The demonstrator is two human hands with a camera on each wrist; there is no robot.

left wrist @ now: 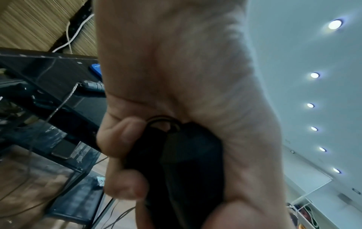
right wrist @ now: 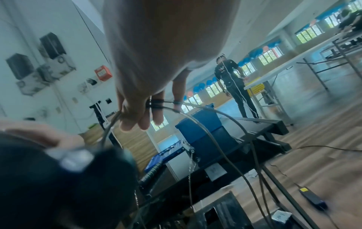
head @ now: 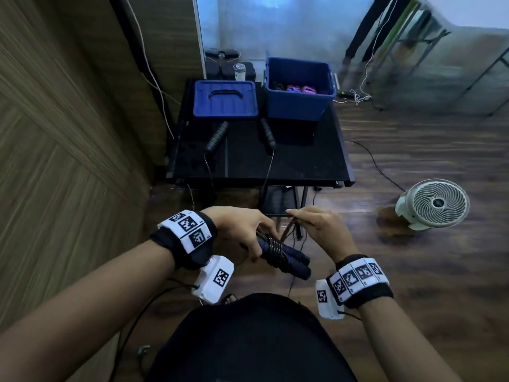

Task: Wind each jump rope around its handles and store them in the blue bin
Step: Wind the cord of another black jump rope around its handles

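My left hand point(head: 242, 230) has its fingers point(left wrist: 121, 136) curled tight around two dark handles point(head: 286, 261) held side by side. My right hand point(head: 319, 227) pinches the thin cord point(head: 286, 230) and holds it up above them. Shiny loops point(head: 275, 250) already sit around the handles, but some cord is loose, so I think this rope is partly wound. The handles look soft and bumpy; the cord looks smooth and springy. On the black tabletop point(head: 303, 161) another rope point(head: 217, 135) lies unwound. Behind it the blue bin point(head: 298, 86) stands open with pink things point(head: 300, 89) inside, its lid point(head: 224, 99) beside it.
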